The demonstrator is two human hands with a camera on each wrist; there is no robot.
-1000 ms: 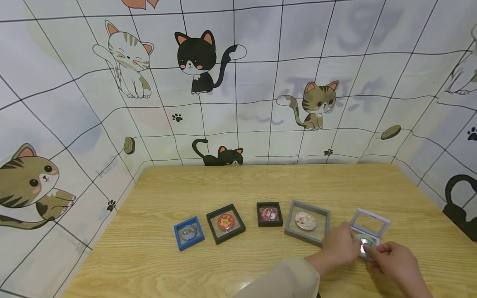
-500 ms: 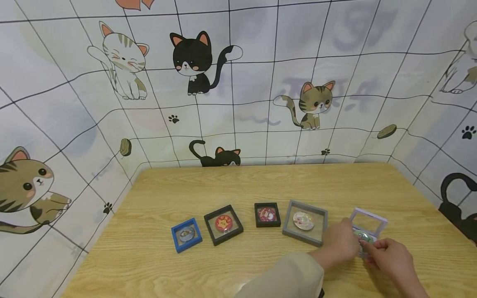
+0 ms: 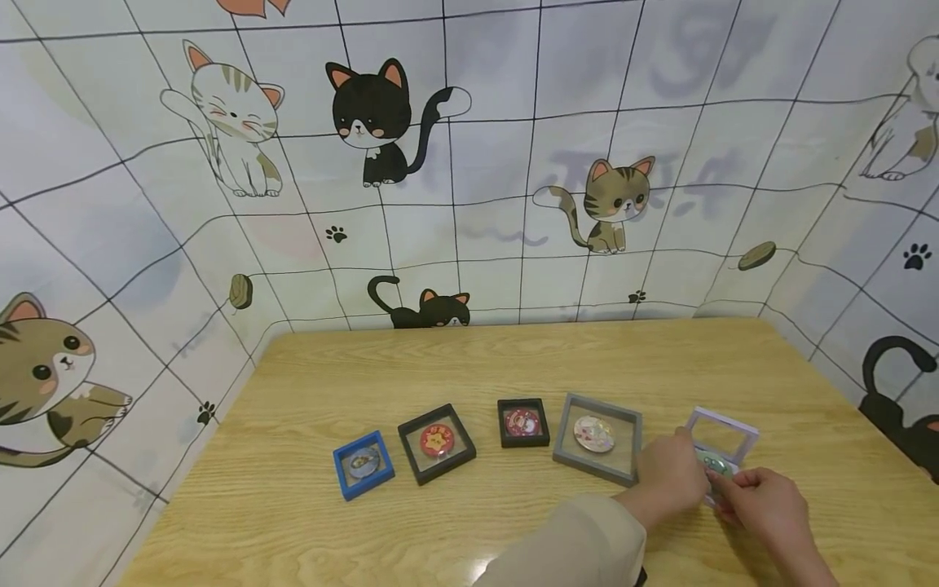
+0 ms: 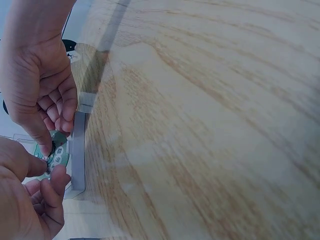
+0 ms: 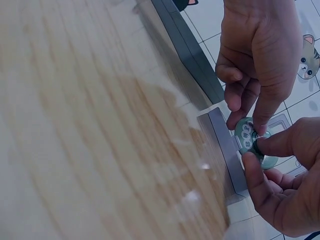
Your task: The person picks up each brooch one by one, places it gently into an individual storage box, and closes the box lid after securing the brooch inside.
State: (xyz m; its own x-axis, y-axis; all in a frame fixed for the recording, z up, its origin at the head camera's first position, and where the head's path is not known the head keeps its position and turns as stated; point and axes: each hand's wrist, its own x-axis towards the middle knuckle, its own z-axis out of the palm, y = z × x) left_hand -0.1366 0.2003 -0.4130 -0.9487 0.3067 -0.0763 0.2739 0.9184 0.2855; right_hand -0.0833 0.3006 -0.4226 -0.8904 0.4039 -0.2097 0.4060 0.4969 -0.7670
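Observation:
A round green button badge (image 3: 715, 463) lies at a small lavender display case (image 3: 728, 421), whose clear-windowed lid stands raised behind it. My left hand (image 3: 669, 473) pinches the badge from the left, its thumb on the face. From the right, my right hand (image 3: 770, 507) pinches the badge between thumb and index finger. In the left wrist view, both thumbs meet over the green badge (image 4: 59, 156), beside the case's front wall (image 4: 78, 150). White lettering shows on the badge (image 5: 246, 135) in the right wrist view. Fingers hide much of the badge and the case's lower half.
A grey frame (image 3: 561, 428) with a pale badge stands just left of my left hand. Further left are a small black frame (image 3: 545, 424), a larger black frame (image 3: 411, 452) and a blue frame (image 3: 341, 479), each holding a badge. A cat-patterned cloth wall (image 3: 499, 163) borders the wooden table (image 3: 440, 367).
The badge, tilted and shiny before, has turned flatter and sunk closer into the case. Both hands stay around it with small shifts. The head view has swung slightly right.

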